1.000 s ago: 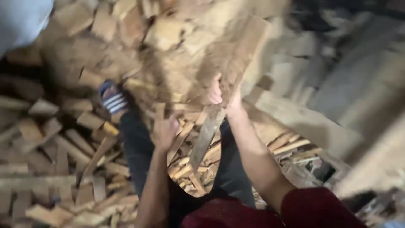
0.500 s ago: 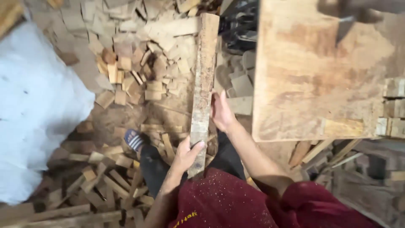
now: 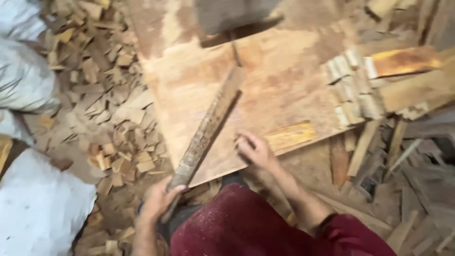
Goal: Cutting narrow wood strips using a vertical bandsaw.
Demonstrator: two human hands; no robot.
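The left hand [image 3: 159, 199] is closed around the near end of a long, rough plank [image 3: 206, 130], its fingers clamped on the wood. The plank runs up and away from that hand, slanting to the right, and its far part lies over the wooden table [image 3: 294, 90], with its far end near the table's middle. The right hand [image 3: 253, 151] rests at the near edge of the table, just right of the plank and not touching it; its fingers are loosely curled and a little apart, holding nothing, close beside a short yellowish strip of wood [image 3: 289, 136] that lies along that edge.

On the right side of the table, a row of small wood blocks [image 3: 353, 87] stands packed together against longer boards [image 3: 407, 61].

The floor [image 3: 313, 163] to the left of the table is covered with a heap of wood offcuts [image 3: 113, 118]. At the far left lie white sacks [image 3: 33, 208]; they appear full, but what is in them cannot be seen. More sticks and slats [image 3: 403, 189] lie tangled on the floor to the right, below the table's edge.
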